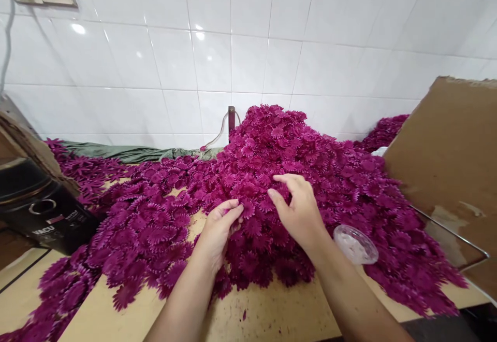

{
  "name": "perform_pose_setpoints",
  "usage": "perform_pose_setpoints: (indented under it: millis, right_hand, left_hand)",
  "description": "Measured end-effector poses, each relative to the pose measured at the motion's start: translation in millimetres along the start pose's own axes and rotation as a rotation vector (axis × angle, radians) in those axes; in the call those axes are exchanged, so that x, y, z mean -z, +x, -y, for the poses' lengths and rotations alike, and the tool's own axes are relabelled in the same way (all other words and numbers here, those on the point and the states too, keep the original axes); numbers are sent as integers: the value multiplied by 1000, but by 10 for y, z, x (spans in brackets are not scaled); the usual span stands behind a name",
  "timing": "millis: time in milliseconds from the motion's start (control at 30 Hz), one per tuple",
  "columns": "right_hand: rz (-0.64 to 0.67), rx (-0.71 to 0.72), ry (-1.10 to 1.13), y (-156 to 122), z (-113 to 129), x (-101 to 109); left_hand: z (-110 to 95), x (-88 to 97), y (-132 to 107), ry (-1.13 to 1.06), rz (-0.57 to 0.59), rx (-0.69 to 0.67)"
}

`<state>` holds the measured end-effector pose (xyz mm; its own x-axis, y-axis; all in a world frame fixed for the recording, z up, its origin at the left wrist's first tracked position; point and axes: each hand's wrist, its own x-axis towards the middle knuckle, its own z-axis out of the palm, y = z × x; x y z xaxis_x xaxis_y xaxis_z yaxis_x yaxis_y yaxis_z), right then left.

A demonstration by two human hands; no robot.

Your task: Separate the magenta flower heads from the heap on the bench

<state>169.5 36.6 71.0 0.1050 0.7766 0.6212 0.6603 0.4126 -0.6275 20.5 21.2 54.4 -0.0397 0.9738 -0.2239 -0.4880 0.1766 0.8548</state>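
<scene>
A big heap of magenta fabric flower petals (279,155) covers the wooden table (267,316) against a white tiled wall. My left hand (218,228) rests on the front of the heap, its fingers curled and pinching a petal piece. My right hand (297,208) hovers just to the right of it, fingers bent and reaching into the petals, thumb near the left fingertips. I cannot make out whether the right fingers hold a piece.
A small clear plastic cup (355,244) lies by my right wrist. A brown cardboard sheet (450,160) on a metal frame stands at the right. A black machine (42,212) sits at the left edge. Green cloth (132,153) lies along the wall.
</scene>
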Motion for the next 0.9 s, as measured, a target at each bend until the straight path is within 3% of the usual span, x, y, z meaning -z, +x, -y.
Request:
perform_pose_setpoints:
  millis: [100, 167, 400, 667, 900]
  right_hand:
    - [259, -68, 165, -150, 146, -64]
    - [365, -138, 238, -232, 181, -105]
    - [317, -120, 197, -275, 113, -155]
    - [374, -215, 388, -307, 142, -102]
    - [390, -283, 449, -274, 179, -114]
  left_hand:
    - [48, -22, -10, 56, 77, -1]
    - [56, -10, -7, 104, 117, -50]
    - [47, -2, -40, 239, 242, -147]
    - [53, -21, 27, 314, 81, -342]
    - [82, -26, 64, 255, 101, -231]
